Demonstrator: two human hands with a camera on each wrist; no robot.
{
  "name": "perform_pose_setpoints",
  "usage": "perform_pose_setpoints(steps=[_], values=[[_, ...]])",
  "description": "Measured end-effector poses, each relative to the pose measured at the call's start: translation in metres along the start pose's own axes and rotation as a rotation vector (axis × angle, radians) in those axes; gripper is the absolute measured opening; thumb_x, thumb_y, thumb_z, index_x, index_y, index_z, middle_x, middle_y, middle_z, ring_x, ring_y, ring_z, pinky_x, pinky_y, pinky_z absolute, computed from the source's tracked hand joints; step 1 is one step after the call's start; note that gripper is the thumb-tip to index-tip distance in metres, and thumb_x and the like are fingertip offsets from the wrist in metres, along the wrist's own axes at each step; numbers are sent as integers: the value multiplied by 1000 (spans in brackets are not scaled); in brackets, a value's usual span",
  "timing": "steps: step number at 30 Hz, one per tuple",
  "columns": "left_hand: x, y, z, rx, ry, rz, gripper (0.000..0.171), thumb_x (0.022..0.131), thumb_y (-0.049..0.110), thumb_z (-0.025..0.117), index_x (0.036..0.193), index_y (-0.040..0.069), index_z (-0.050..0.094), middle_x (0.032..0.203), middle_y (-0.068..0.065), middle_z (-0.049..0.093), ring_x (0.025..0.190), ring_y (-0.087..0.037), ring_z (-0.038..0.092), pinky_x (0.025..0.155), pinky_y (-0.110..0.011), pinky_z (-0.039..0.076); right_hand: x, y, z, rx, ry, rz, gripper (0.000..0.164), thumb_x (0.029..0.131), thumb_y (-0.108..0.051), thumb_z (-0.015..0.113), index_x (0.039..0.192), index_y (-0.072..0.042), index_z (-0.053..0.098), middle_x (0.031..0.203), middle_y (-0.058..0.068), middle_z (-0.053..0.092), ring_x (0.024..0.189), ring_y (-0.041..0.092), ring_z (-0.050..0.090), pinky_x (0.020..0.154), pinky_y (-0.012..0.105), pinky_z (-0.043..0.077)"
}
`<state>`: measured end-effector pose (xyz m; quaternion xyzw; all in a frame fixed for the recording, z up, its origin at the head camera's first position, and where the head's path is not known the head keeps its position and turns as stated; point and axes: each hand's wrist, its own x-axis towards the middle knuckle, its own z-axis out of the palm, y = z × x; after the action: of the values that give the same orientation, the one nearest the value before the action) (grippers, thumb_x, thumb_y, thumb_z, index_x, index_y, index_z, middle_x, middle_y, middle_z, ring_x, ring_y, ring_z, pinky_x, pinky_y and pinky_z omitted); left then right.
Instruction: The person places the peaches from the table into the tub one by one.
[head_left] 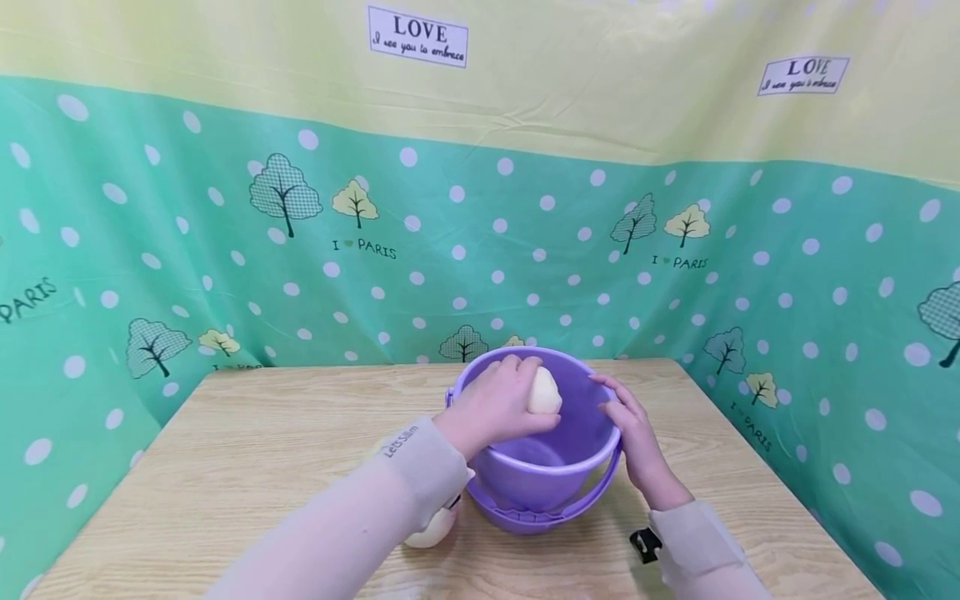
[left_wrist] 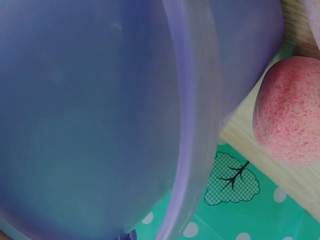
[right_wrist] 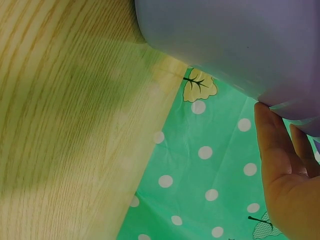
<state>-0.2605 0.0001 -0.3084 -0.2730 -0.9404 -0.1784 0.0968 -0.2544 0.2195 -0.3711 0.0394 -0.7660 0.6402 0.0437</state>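
Note:
A purple bucket (head_left: 558, 487) stands on the wooden table, its mouth tilted toward me and its handle hanging down in front. My left hand (head_left: 491, 400) is over the mouth, gripping a round, cream-coloured peach (head_left: 545, 392). At the bucket's right side my right hand (head_left: 637, 433) holds the rim; in the right wrist view its fingers (right_wrist: 272, 135) lie against the bucket wall. Another peach (head_left: 431, 531) sits on the table left of the bucket, partly behind my left forearm. The left wrist view shows a pink-speckled peach (left_wrist: 290, 110) beside the bucket; the left hand itself is not clearly seen there.
The pale wooden table (head_left: 300, 433) extends to both sides of the bucket. A green and yellow printed cloth (head_left: 480, 250) hangs behind it and along both sides. A black strap buckle (head_left: 645, 544) sticks out at my right wrist.

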Motion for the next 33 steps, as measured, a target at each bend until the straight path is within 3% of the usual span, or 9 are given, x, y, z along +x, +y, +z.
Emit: perform_pose_setpoints(steps=[15,25,33], values=[[2,3,1,16,-3,3,65,79,50,70,128,11,53,106,-7,60,90,-21,59,75,-32,52,0,1,-1,-2,1,-10,49,93,-12,40,142,-10,46,152,7,39,119,12,50,91,20,46],[0,1,0,94,-57,-7,78,83,58,67,140,7,49,126,-13,60,114,-30,59,100,-42,49,0,1,-1,-5,-5,-8,49,94,-12,39,142,-11,45,154,7,38,125,25,46,93,25,44],[1,1,0,103,-54,2,77,84,58,66,140,7,49,124,-13,61,113,-30,59,100,-42,49,0,1,-1,-1,-7,-6,49,94,-12,38,142,-10,45,154,8,36,128,27,44,91,20,44]])
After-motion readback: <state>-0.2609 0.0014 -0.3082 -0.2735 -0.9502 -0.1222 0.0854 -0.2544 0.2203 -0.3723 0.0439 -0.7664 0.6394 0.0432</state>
